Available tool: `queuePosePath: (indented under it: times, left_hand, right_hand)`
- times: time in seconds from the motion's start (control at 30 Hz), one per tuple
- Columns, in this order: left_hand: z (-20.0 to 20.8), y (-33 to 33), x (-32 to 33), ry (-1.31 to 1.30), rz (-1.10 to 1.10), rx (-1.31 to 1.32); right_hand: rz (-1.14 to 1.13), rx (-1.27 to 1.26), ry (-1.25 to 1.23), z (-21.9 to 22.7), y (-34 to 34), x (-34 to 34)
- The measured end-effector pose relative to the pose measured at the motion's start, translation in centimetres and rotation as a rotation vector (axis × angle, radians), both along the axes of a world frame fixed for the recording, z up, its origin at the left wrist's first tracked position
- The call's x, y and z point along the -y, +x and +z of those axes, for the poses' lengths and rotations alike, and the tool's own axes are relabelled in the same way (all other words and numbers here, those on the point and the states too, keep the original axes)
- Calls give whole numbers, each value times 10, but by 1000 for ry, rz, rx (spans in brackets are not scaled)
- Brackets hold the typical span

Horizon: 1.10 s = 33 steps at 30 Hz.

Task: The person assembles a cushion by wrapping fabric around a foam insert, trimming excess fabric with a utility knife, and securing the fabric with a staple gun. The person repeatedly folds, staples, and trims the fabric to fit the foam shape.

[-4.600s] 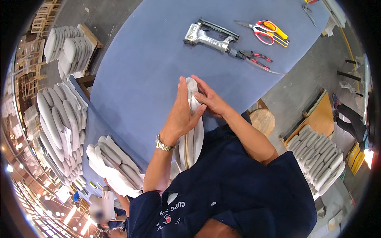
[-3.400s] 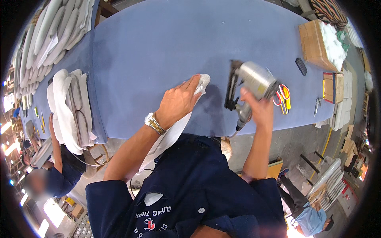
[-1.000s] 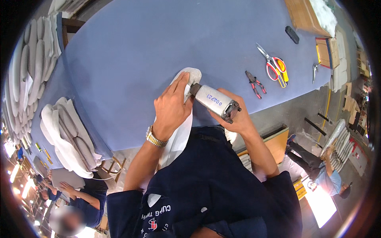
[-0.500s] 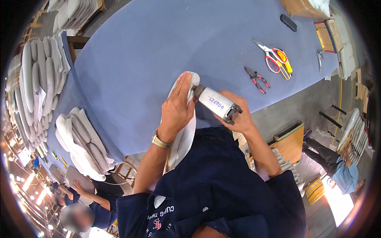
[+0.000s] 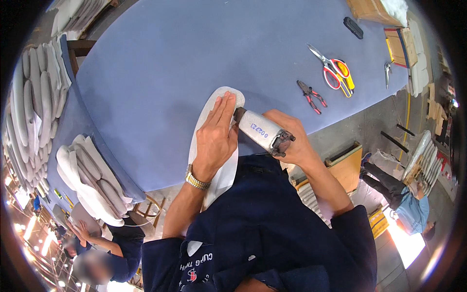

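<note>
A long padded piece with a rounded end, wrapped in white fabric (image 5: 198, 141), lies on the blue-topped table (image 5: 160, 73) and runs back toward my body. My left hand (image 5: 217, 138) rests on it, fingers stretched out and flat near the rounded end; a metal watch circles that wrist. My right hand (image 5: 294, 138) grips a grey metal staple gun (image 5: 260, 130), its handle hidden below. The gun's dark nose meets the piece's right edge, close to my left fingers. Whether it presses firmly there, I cannot tell.
Red-handled pliers (image 5: 312, 97), scissors (image 5: 331, 65), a yellow cutter (image 5: 349, 85) and a black case (image 5: 353, 27) lie to the right. Padded pieces (image 5: 95, 177) are stacked at left. One co-worker (image 5: 104, 258) is at lower left, another (image 5: 411, 207) at far right.
The view has shifted slightly, moving the surroundings left. My left fingers lie a little lower on the padded piece, baring more of its rounded end. The staple gun stays by its edge.
</note>
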<state>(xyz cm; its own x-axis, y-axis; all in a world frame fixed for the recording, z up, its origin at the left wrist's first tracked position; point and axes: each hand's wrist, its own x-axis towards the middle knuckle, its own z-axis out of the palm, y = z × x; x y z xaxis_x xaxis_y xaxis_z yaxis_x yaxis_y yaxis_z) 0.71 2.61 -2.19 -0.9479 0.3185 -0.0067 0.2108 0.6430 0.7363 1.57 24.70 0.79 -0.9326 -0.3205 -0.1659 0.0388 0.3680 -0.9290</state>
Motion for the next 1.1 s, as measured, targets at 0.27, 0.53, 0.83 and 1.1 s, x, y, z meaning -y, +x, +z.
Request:
queuePosePath:
  times: [0.27, 0.53, 0.83, 1.1]
  left_hand:
    - [-1, 5, -1, 36, 58, -5]
    - [23, 43, 15, 400, 138, 227]
    - [-62, 167, 178, -190, 616, 676]
    - [-70, 262, 138, 192, 1068, 913]
  right_hand:
    - [-24, 10, -62, -28, 13, -7]
    - [-497, 331, -169, -21, 53, -46]
    - [-373, -245, 347, -132, -55, -54]
    - [-104, 307, 169, -67, -12, 27]
